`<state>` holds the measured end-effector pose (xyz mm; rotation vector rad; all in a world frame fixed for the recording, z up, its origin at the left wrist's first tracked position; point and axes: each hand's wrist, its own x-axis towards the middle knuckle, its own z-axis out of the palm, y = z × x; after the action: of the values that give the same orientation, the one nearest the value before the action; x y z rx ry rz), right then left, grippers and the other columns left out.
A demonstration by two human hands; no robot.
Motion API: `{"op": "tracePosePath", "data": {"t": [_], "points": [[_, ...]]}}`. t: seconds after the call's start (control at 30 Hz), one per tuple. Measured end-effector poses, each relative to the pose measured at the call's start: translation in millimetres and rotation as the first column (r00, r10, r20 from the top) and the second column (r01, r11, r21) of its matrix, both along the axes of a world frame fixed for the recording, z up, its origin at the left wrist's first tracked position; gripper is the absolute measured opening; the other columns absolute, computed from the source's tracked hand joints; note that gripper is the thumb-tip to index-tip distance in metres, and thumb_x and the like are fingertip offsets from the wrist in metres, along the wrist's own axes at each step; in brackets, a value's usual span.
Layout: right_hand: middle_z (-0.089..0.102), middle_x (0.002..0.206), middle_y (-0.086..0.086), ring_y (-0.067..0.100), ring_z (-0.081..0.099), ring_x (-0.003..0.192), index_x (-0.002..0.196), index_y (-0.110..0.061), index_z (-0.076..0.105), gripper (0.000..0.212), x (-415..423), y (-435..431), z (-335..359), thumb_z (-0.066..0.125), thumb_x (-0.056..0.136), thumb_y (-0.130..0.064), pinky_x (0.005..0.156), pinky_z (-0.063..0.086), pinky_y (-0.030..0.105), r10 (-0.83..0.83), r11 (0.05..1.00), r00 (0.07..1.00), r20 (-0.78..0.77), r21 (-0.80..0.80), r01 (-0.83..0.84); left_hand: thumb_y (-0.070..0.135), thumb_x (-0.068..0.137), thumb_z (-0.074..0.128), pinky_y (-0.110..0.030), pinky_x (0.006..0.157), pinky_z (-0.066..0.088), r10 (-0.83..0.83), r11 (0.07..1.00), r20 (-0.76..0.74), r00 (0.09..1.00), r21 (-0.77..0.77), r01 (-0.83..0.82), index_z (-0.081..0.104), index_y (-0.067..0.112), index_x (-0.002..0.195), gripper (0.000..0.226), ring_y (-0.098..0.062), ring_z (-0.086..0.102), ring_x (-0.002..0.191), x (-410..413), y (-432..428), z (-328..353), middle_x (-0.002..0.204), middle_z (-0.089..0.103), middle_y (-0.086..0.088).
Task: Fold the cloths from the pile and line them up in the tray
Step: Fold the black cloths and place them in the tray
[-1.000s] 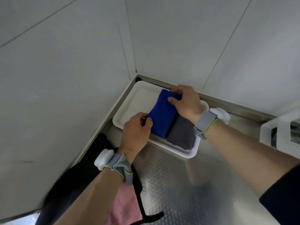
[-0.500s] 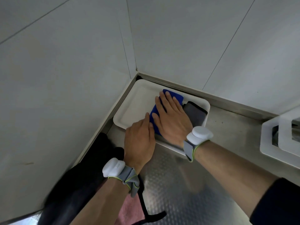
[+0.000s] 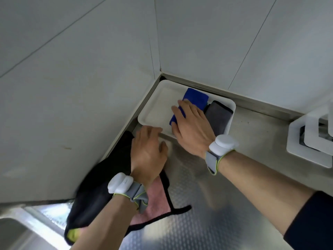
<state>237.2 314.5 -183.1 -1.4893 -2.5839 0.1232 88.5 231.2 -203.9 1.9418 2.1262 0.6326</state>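
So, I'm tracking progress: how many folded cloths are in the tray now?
2. The blue cloth lies mid-tray under the right hand; the grey cloth sits beside it at the right end of the tray. Nothing more shows beneath the hand.

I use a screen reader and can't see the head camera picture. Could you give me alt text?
A person's right hand presses flat on a folded blue cloth in a white tray, beside a folded grey cloth. The open left hand is over a pile of black and pink cloths on the steel counter.
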Motion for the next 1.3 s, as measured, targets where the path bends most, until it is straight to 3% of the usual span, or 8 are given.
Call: {"op": "tracePosePath", "data": {"t": [0.13, 0.23, 0.33, 0.53, 0.73, 0.97, 1.17, 1.3], "points": [[0.057, 0.114, 0.009, 0.031, 0.052, 0.105, 0.112, -0.012, 0.062, 0.029, -4.2, -31.4, 1.4, 0.048, 0.09, -0.024, 0.086, 0.044, 0.046, 0.051, 0.998, 0.998, -0.032, 0.037, -0.05, 0.027, 0.082, 0.074, -0.04, 0.082, 0.045, 0.073, 0.992, -0.045, 0.996, -0.096, -0.077, 0.066, 0.018, 0.108, 0.028, -0.028, 0.056, 0.1, -13.9, -22.8, -0.4, 0.106, 0.058, -0.003], [0.055, 0.107, 0.005, 0.029, 0.05, 0.102, 0.105, -0.016, 0.061, 0.023, -14.8, -63.5, -4.5, 0.048, 0.09, -0.026, 0.085, 0.042, 0.045, 0.061, 0.997, 0.998, -0.033, -0.047, -0.063, 0.049, 0.077, 0.074, -0.038, 0.074, 0.048, 0.145, 0.974, -0.004, 0.989, -0.175, -0.144, 0.06, 0.026, 0.095, 0.032, -0.021, 0.057, 0.087, -21.1, -53.9, 1.0, 0.094, 0.054, 0.005], [0.056, 0.108, 0.004, 0.029, 0.05, 0.106, 0.106, -0.018, 0.06, 0.023, -15.7, -95.4, -12.7, 0.047, 0.09, -0.028, 0.088, 0.041, 0.045, 0.056, 0.992, 0.998, -0.017, -0.112, -0.058, 0.063, 0.074, 0.069, -0.036, 0.074, 0.046, 0.142, 0.962, -0.138, 0.98, -0.214, -0.17, 0.057, 0.028, 0.086, 0.039, -0.02, 0.057, 0.08, -22.3, -82.5, -2.5, 0.089, 0.055, 0.007], [0.059, 0.108, 0.004, 0.029, 0.054, 0.104, 0.111, -0.018, 0.06, 0.023, -6.5, -135.8, -18.5, 0.047, 0.094, -0.027, 0.088, 0.043, 0.042, 0.012, 0.97, 0.999, -0.037, -0.243, -0.021, 0.032, 0.094, 0.053, -0.032, 0.083, 0.033, 0.089, 0.961, -0.221, 0.971, -0.236, -0.141, 0.07, 0.027, 0.093, 0.018, -0.021, 0.063, 0.092, -16.1, -98.0, -5.3, 0.099, 0.066, 0.007], [0.063, 0.11, 0.008, 0.031, 0.062, 0.099, 0.131, -0.012, 0.047, 0.047, -11.7, -171.4, -20.1, 0.066, 0.089, -0.025, 0.082, 0.053, 0.042, -0.303, 0.801, 0.938, -0.17, -0.579, 0.154, 0.028, 0.089, 0.053, -0.028, 0.087, 0.032, -0.008, 0.965, -0.17, 0.985, -0.26, -0.037, 0.07, 0.03, 0.104, 0.023, -0.017, 0.06, 0.099, -14.1, -123.9, 0.3, 0.105, 0.07, 0.01], [0.072, 0.108, 0.006, 0.029, 0.066, 0.108, 0.114, -0.016, 0.067, 0.027, -14.8, -186.0, -17.2, 0.065, 0.087, -0.019, 0.09, 0.053, 0.033, -0.62, 0.637, 0.741, -0.259, -0.717, 0.282, 0.038, 0.081, 0.06, -0.031, 0.1, 0.035, -0.092, 0.946, -0.139, 0.986, -0.321, 0.043, 0.053, 0.025, 0.131, 0.052, -0.021, 0.054, 0.114, -5.9, -151.5, 12.7, 0.121, 0.057, 0.004], [0.057, 0.074, 0.0, 0.025, 0.055, 0.078, 0.093, -0.009, 0.062, 0.017, -6.1, -188.9, 34.9, 0.057, 0.092, -0.026, 0.07, 0.039, 0.034, -0.663, 0.674, 0.564, -0.492, -0.72, 0.166, 0.045, 0.08, 0.069, -0.037, 0.089, 0.043, 0.005, 0.984, -0.159, 0.987, -0.175, -0.034, 0.047, 0.023, 0.118, 0.049, -0.024, 0.051, 0.107, 8.0, -166.0, 37.6, 0.115, 0.049, 0.001], [0.064, 0.088, 0.011, 0.029, 0.064, 0.084, 0.097, -0.012, 0.058, 0.006, 12.0, -194.3, 78.5, 0.054, 0.094, -0.014, 0.076, 0.059, 0.045, -0.67, 0.726, 0.363, -0.647, -0.672, 0.142, 0.022, 0.083, 0.067, -0.04, 0.078, 0.046, 0.053, 0.993, -0.129, 0.99, -0.095, -0.066, 0.051, 0.018, 0.114, 0.035, -0.026, 0.052, 0.107, 15.4, -168.1, 62.5, 0.11, 0.052, -0.002]]}}
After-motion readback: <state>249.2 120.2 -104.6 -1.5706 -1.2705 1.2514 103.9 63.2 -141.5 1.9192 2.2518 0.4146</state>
